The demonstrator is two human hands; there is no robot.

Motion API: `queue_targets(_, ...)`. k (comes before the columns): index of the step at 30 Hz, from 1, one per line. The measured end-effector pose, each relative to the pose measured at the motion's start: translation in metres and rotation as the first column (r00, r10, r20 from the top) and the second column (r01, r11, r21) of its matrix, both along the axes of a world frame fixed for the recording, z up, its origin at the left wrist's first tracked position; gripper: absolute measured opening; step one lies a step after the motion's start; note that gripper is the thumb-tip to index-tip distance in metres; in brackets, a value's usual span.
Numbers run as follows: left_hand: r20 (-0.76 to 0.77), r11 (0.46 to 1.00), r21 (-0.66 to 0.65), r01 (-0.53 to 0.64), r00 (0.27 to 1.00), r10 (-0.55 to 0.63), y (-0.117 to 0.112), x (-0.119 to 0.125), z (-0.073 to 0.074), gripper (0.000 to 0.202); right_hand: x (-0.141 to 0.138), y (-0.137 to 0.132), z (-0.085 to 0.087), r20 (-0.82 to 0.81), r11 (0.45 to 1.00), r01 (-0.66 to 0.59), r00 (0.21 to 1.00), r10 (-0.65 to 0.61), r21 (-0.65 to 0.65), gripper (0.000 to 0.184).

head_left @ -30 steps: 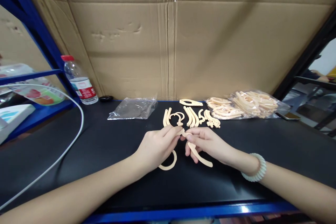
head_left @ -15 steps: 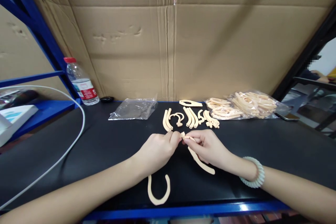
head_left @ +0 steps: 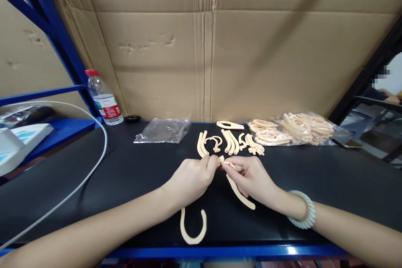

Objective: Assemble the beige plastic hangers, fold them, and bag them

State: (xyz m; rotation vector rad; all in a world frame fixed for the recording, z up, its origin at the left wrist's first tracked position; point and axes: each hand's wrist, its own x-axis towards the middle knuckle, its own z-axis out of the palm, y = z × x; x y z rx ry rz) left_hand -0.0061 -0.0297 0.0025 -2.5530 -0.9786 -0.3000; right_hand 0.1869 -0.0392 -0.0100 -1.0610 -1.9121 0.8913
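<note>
Both hands meet over the black table (head_left: 94, 176): the right hand (head_left: 251, 176) pinches the upper end of a curved cream strip (head_left: 240, 194), the left hand (head_left: 191, 178) closed fingertip-tight beside it. Light, thin, probably springy plastic; best held near the ends. A U-shaped piece (head_left: 193, 228) lies nearer the front edge.

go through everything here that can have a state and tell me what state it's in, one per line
Left hand: pinching the end of the curved strip.
Right hand: gripping the curved strip.
U-shaped piece: lying loose near the table edge.
Water bottle: upright, capped.
Clear bag: flat, looks empty.
Bag of parts: full, lying down.
</note>
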Motion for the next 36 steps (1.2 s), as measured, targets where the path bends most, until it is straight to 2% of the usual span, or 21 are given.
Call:
queue_targets(18, 0.064, 0.996, 0.088, 0.023, 0.998, -0.028, 0.000, 0.002, 0.000, 0.016, -0.002, -0.002, 0.000, 0.027, 0.988, 0.043, 0.999, -0.047, 0.149, 0.041)
queue_targets(27, 0.123, 0.986, 0.143, 0.082, 0.987, -0.100, -0.002, 0.002, 0.003, 0.020, -0.004, -0.002, 0.001, 0.035, 0.931, 0.073, 0.995, -0.091, 0.357, 0.038)
queue_targets(29, 0.147, 0.994, 0.081, 0.070, 0.986, -0.081, -0.001, 0.002, 0.002, 0.021, -0.002, -0.003, -0.001, 0.057, 0.892, 0.070, 0.993, -0.106, 0.446, 0.037)
queue_targets(31, 0.234, 0.997, -0.080, 0.013, 0.972, 0.006, 0.003, 0.001, 0.001, 0.023, -0.001, -0.005, -0.005, 0.099, 0.797, 0.023, 0.990, -0.104, 0.604, 0.031)
queue_targets(33, 0.324, 0.969, -0.244, -0.047, 0.938, 0.127, 0.008, -0.002, 0.000, 0.024, 0.000, -0.008, -0.006, 0.126, 0.698, -0.016, 0.986, -0.106, 0.716, 0.022)
queue_targets(34, 0.354, 0.954, -0.293, -0.067, 0.919, 0.173, 0.011, -0.003, 0.000, 0.025, 0.001, -0.009, -0.006, 0.128, 0.677, -0.022, 0.986, -0.107, 0.735, 0.019)
queue_targets(36, 0.383, 0.945, -0.316, -0.086, 0.900, 0.210, 0.016, -0.005, 0.001, 0.027, 0.003, -0.008, -0.001, 0.094, 0.710, 0.026, 0.987, -0.129, 0.704, 0.019)
